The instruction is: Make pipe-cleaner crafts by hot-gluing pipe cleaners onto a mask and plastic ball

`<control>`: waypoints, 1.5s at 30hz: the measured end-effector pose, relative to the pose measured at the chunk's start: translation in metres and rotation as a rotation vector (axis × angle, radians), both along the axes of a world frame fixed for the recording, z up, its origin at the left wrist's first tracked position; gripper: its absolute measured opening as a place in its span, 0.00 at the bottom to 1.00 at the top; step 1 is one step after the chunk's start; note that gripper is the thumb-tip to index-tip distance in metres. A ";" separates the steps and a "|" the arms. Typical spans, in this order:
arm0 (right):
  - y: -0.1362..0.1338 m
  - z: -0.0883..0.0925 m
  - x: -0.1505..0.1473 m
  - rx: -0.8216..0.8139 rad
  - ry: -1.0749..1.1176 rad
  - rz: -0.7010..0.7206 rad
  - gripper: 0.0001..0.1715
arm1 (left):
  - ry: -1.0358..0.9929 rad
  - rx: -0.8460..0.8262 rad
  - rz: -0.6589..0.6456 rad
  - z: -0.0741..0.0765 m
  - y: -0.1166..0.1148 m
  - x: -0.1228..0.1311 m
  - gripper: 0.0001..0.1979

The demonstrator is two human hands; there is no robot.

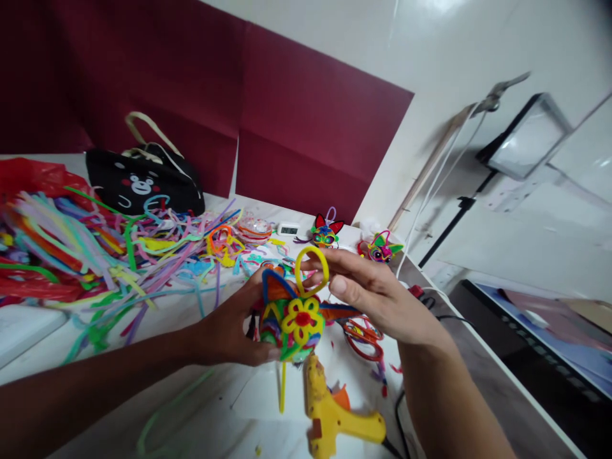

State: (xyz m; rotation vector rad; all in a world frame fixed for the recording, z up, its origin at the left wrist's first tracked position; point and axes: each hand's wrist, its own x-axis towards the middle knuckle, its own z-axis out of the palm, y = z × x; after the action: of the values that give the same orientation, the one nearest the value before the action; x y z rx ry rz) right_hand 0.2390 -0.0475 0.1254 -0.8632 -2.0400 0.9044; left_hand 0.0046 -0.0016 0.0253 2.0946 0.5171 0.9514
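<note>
In the lower middle of the frame the left hand [229, 331] is closed around the side and underside of a pipe-cleaner ball [291, 322]. It is a bundle of many colours with a yellow flower and red centre facing the camera. The ball is held just above the worktop [205, 408]. At its top stands a yellow loop [312, 271], and the right hand [377, 296] pinches this loop between thumb and fingertips from the right.

The ball looks very light and soft on the outside, fuzzy rather than slippery. It probably gives under pressure, since it is bent wire and not a solid body. A cupped grip around its bulk, as the left hand has, seems the safest hold. The flower, the blue ear-like point and the loop would likely bend or come away if squeezed or pulled. The loop is thin and springy, so a light pinch near its base looks best. A thin yellow stem [282, 389] hangs below the ball and seems too weak to carry it.

A yellow glue gun [335, 414] lies at the bottom centre, directly below the ball, and some red loops [363, 335] lie under the right wrist. A loose pile of pipe cleaners [95, 261] fills the left, with a black bag [143, 182] behind it.
</note>
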 end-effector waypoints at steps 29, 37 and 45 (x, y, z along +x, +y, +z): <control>0.012 0.007 0.054 0.158 0.138 -0.360 0.21 | -0.086 0.122 0.073 0.012 0.055 0.047 0.36; -0.020 -0.004 0.073 0.228 0.240 -0.578 0.19 | -0.124 -0.014 0.131 0.001 0.079 0.048 0.35; -0.075 -0.035 0.074 0.167 0.032 -0.822 0.19 | -0.170 -0.020 0.144 -0.004 0.105 0.050 0.36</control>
State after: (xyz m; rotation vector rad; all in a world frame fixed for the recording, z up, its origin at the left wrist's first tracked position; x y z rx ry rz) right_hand 0.3135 -0.1221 0.0905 -1.4142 -1.4748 0.2795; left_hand 0.0549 0.1033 0.0218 1.9573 0.5927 1.1902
